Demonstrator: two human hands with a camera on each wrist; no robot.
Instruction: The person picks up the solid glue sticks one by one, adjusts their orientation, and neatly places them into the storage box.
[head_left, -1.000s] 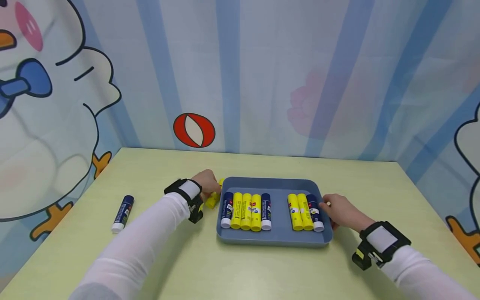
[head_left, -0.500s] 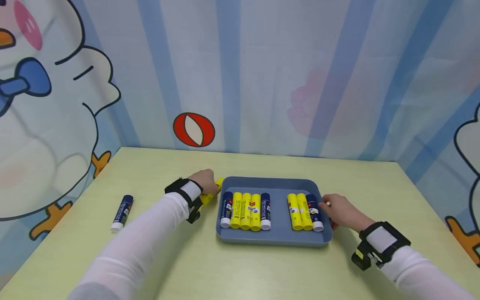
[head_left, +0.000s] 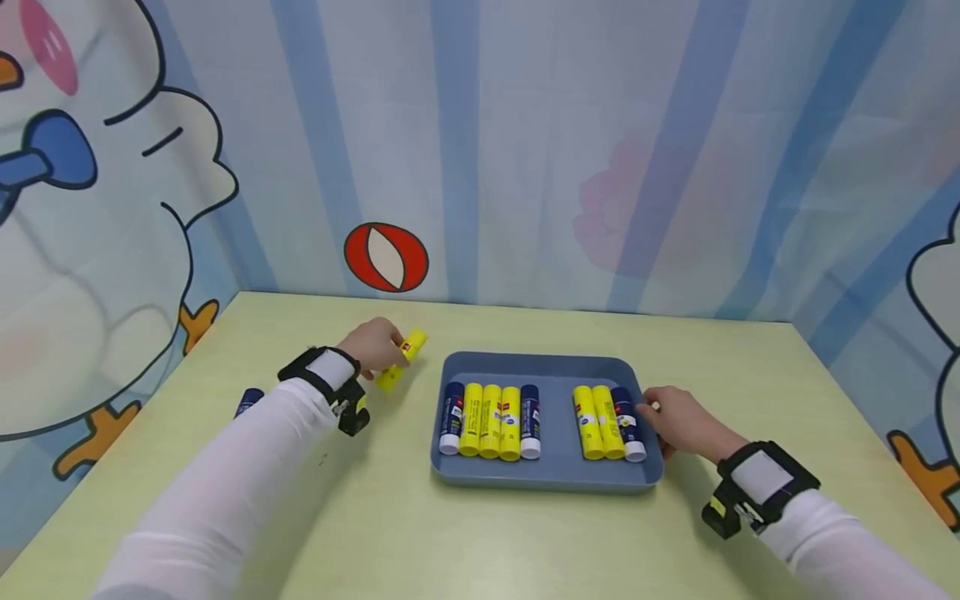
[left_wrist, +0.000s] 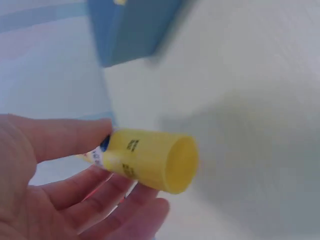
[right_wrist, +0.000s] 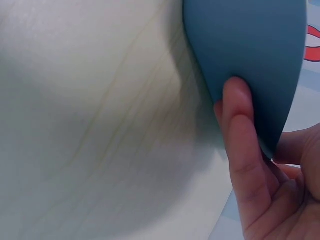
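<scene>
My left hand [head_left: 373,344] holds a yellow glue stick [head_left: 402,360] between thumb and fingers, left of the grey-blue tray [head_left: 547,476]. In the left wrist view, the yellow tube [left_wrist: 150,155] slants away from the camera, its round end facing me. My right hand [head_left: 684,423] grips the tray's right side, with the thumb over the rim and fingers along the outer wall [right_wrist: 250,45]. Inside the tray, a left row mixes yellow glue sticks [head_left: 491,421] with dark blue ones [head_left: 530,421]. On the right side lie two yellow sticks [head_left: 588,422] and a dark blue one [head_left: 628,423].
Another dark blue glue stick [head_left: 248,401] lies on the table at the left, mostly hidden by my left sleeve [head_left: 202,492]. The pale yellow table [head_left: 510,550] ends at a printed curtain [head_left: 525,167] behind it.
My left hand has moved left, away from the tray's side, with the yellow glue stick. My left sleeve now covers most of the lone blue stick. The right hand stays on the tray.
</scene>
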